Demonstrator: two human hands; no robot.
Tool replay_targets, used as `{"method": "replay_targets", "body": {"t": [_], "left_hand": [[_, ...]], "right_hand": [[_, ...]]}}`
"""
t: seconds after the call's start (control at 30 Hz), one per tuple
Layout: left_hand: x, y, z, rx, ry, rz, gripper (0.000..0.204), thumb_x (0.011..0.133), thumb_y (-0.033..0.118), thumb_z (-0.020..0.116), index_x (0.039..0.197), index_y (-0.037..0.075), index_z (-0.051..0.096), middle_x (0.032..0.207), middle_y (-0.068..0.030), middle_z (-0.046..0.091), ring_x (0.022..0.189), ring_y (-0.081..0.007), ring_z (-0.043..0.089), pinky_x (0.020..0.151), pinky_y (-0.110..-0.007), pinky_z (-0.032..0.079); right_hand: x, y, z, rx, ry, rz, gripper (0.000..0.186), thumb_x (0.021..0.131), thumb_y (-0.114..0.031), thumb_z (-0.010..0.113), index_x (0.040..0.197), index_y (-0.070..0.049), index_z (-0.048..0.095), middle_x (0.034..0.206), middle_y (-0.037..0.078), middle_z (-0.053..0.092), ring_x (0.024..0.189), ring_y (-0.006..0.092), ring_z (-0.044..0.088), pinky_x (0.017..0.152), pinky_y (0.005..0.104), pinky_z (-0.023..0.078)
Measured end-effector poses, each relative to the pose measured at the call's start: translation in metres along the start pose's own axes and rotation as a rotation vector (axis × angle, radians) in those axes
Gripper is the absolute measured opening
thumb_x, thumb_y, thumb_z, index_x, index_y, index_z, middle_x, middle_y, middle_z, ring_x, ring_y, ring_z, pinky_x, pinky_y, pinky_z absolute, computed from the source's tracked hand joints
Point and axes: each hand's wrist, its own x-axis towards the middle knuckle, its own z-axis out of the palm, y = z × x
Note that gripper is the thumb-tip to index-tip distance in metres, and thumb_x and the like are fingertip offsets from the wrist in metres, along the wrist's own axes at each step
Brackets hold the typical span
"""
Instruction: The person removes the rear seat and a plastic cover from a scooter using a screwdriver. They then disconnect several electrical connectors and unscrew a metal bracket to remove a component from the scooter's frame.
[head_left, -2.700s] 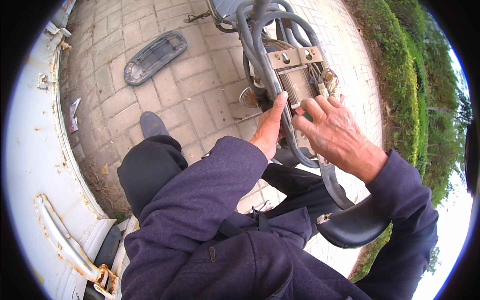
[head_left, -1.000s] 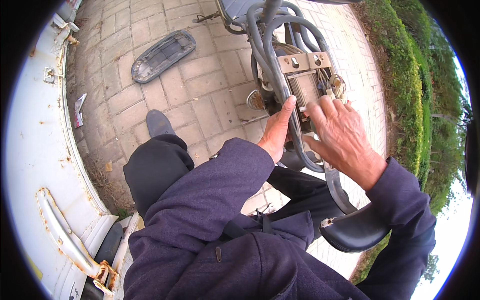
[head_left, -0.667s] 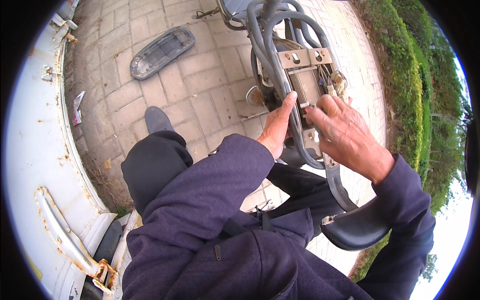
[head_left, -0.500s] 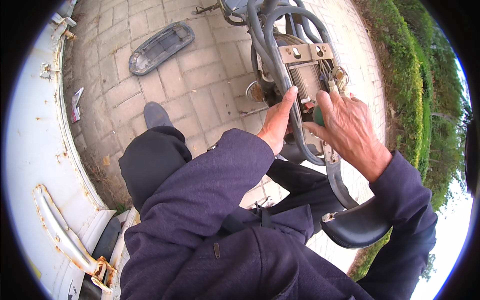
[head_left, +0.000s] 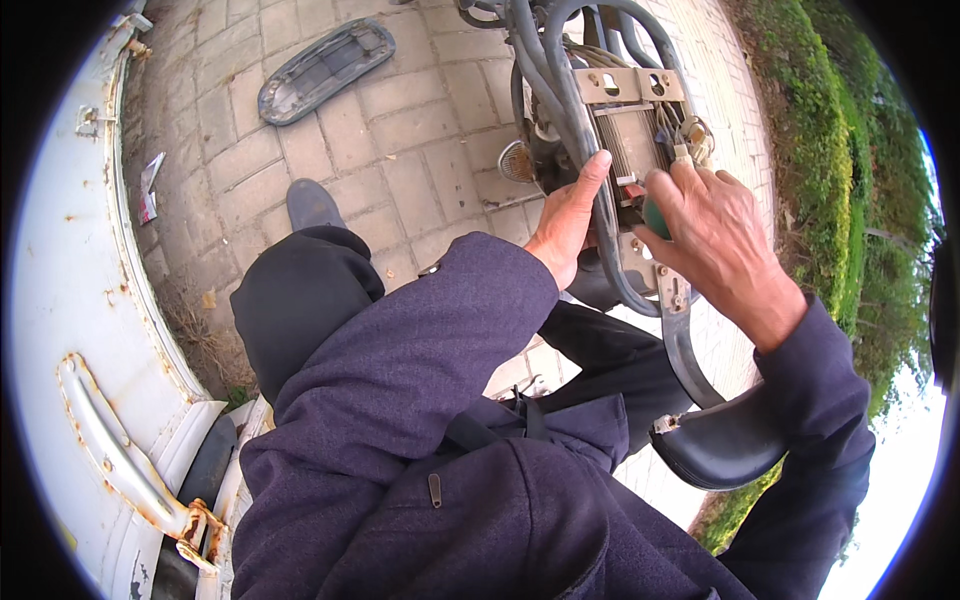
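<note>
Left hand [head_left: 566,218] grips the grey frame tube [head_left: 600,215], thumb up along it. Right hand [head_left: 712,232] closes on a green-handled tool [head_left: 655,215] at the finned metal box [head_left: 628,143], far right.

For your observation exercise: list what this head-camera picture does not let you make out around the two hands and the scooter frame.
- Green-handled tool: its tip, covered by the right hand.
- Left hand: its fingers, behind the frame tube.
- Scooter frame: its front end, cut off by the top edge.
- Wire bundle: connections too small to tell.
</note>
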Motion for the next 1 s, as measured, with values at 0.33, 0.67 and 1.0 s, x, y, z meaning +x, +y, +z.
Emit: {"method": "replay_targets", "body": {"t": [0.33, 0.67, 1.0], "left_hand": [[0.000, -0.001, 0.004, -0.011, 0.083, 0.018, 0.076, 0.092, 0.078, 0.060, 0.121, 0.008, 0.073, 0.110, -0.0047, 0.076, 0.101, -0.0154, 0.072, 0.093, -0.034, 0.057], [0.001, -0.001, 0.003, -0.020, 0.027, 0.010, 0.081, 0.092, 0.078, 0.060, 0.134, 0.010, 0.064, 0.118, -0.0047, 0.072, 0.106, -0.0172, 0.071, 0.095, -0.036, 0.056], [-0.001, 0.000, 0.004, -0.009, 0.023, 0.019, 0.083, 0.092, 0.079, 0.058, 0.138, 0.010, 0.063, 0.118, -0.0043, 0.072, 0.107, -0.0170, 0.070, 0.096, -0.037, 0.056]], "right_hand": [[-0.003, -0.008, -0.002, -0.051, -0.142, 0.253, 0.042, 0.079, -0.021, 0.083, 0.110, -0.008, 0.057, 0.098, 0.011, 0.058, 0.095, 0.0299, 0.064, 0.079, 0.0436, 0.051], [-0.006, -0.007, -0.004, 0.005, -0.015, 0.102, 0.036, 0.080, -0.015, 0.078, 0.107, -0.007, 0.056, 0.095, 0.010, 0.057, 0.092, 0.0297, 0.064, 0.077, 0.0435, 0.051], [-0.006, -0.001, -0.002, -0.001, 0.098, -0.074, 0.036, 0.083, -0.020, 0.079, 0.105, -0.006, 0.054, 0.096, 0.012, 0.058, 0.089, 0.0301, 0.066, 0.074, 0.0436, 0.052]]}}
